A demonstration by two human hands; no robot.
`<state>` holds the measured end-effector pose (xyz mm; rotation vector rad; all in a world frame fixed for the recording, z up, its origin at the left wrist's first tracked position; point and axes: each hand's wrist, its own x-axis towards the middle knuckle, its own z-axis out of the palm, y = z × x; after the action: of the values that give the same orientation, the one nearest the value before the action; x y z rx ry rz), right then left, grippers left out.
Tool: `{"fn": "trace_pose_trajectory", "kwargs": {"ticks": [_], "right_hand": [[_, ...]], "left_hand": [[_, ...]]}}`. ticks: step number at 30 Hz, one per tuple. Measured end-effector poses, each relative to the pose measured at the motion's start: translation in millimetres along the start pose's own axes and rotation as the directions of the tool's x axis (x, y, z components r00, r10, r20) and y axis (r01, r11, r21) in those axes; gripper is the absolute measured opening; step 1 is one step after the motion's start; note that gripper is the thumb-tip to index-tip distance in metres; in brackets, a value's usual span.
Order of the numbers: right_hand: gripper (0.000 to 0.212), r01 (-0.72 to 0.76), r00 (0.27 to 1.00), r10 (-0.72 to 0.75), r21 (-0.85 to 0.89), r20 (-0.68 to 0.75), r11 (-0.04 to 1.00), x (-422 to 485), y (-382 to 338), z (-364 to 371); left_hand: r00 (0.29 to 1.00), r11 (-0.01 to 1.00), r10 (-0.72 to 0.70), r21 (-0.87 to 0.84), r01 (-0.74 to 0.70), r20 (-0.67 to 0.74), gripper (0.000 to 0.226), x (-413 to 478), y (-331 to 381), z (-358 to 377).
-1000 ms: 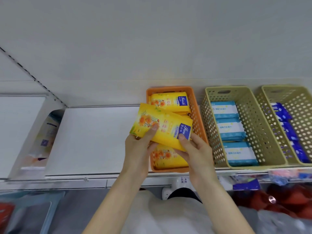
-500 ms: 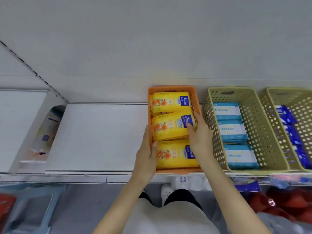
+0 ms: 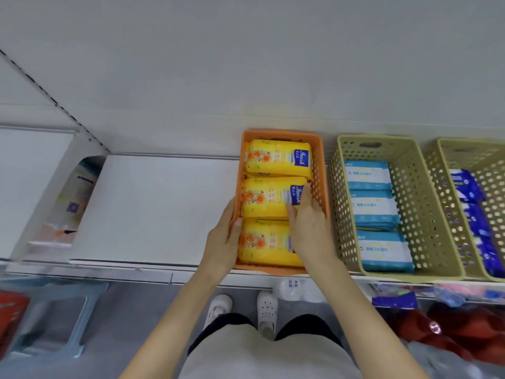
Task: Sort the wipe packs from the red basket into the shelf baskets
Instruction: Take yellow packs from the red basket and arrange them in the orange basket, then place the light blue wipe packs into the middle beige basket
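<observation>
An orange shelf basket (image 3: 319, 160) holds three yellow wipe packs in a row. My right hand (image 3: 308, 228) lies over the middle yellow pack (image 3: 262, 198), fingers straight on its blue label end and thumb at its near edge. My left hand (image 3: 222, 240) rests against the basket's left wall, thumb over the rim beside the nearest yellow pack (image 3: 262, 244). The far yellow pack (image 3: 277, 158) lies untouched. A corner of the red basket (image 3: 11, 321) shows at the lower left.
A green basket (image 3: 426, 214) with three light-blue packs stands right of the orange one. Another green basket (image 3: 492, 160) with dark-blue packs follows. Bare white shelf (image 3: 153, 209) lies left. A blue stool (image 3: 68, 318) and red goods (image 3: 464, 332) sit below.
A second ago both hands held a yellow pack above the orange basket. It now lies in the middle of the basket, with my right hand flat on it and my left hand at the wall.
</observation>
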<state>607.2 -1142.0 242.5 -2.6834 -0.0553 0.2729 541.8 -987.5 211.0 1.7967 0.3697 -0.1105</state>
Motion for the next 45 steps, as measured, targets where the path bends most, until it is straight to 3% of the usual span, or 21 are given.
{"fn": "trace_pose_trajectory", "kwargs": {"ticks": [10, 13, 17, 21, 26, 28, 30, 32, 35, 37, 42, 45], "right_hand": [[0.071, 0.093, 0.992, -0.063, -0.29, 0.113, 0.952, 2.0, 1.0, -13.9], [0.053, 0.141, 0.99, -0.12, -0.361, 0.08, 0.922, 9.2, 2.4, -20.4], [0.041, 0.158, 0.98, -0.178, -0.195, -0.089, 0.968, 3.8, 1.3, -24.8], [0.044, 0.362, 0.924, -0.353, 0.037, -0.15, 0.932, -25.5, -39.3, -9.9], [0.051, 0.492, 0.856, -0.517, 0.303, 0.005, 0.817, -78.8, -134.1, 39.9], [0.054, 0.453, 0.817, -0.562, 0.46, 0.128, 0.764, -108.6, -175.6, 67.6], [0.056, 0.428, 0.736, -0.633, 0.558, 0.241, 0.711, -140.9, -216.0, 103.0], [0.059, 0.448, 0.609, -0.706, 0.578, 0.362, 0.683, -170.1, -247.5, 140.9], [0.064, 0.556, 0.378, -0.782, 0.554, 0.496, 0.62, -206.2, -285.6, 190.6], [0.063, 0.579, 0.281, -0.784, 0.554, 0.553, 0.598, -222.2, -311.9, 217.0], [0.065, 0.622, 0.146, -0.736, 0.517, 0.661, 0.588, -243.0, -383.9, 279.0], [0.063, 0.634, 0.122, -0.714, 0.499, 0.689, 0.59, -244.7, -434.4, 322.7]], "left_hand": [[0.979, 0.989, -0.004, -0.149, -0.026, -0.202, 0.042, -1.9, -4.3, 21.9], [0.982, 0.987, -0.029, -0.158, -0.001, -0.187, 0.043, -3.0, -1.6, 24.1], [0.979, 0.972, -0.128, -0.215, 0.093, -0.157, 0.041, -12.3, -2.0, 6.7], [0.952, 0.985, -0.049, -0.175, -0.005, -0.302, 0.035, -55.4, -9.5, -54.2], [0.812, 0.995, -0.037, -0.098, -0.025, -0.583, 0.031, -141.7, -46.8, -166.1], [0.744, 0.992, -0.089, -0.127, 0.006, -0.662, 0.032, -182.2, -70.8, -206.0], [0.638, 0.984, -0.153, -0.173, 0.032, -0.755, 0.032, -224.2, -101.3, -238.6], [0.519, 0.963, -0.258, -0.263, 0.065, -0.815, 0.032, -264.3, -132.1, -259.2], [0.355, 0.905, -0.42, -0.416, 0.091, -0.835, 0.033, -319.8, -171.5, -272.3], [0.264, 0.868, -0.494, -0.491, 0.082, -0.829, 0.033, -345.7, -191.7, -277.6], [0.079, 0.79, -0.612, -0.612, 0.029, -0.787, 0.031, -368.5, -233.6, -312.9], [0.028, 0.749, -0.662, -0.662, 0.025, -0.749, 0.032, -366.4, -257.0, -346.0]]}}
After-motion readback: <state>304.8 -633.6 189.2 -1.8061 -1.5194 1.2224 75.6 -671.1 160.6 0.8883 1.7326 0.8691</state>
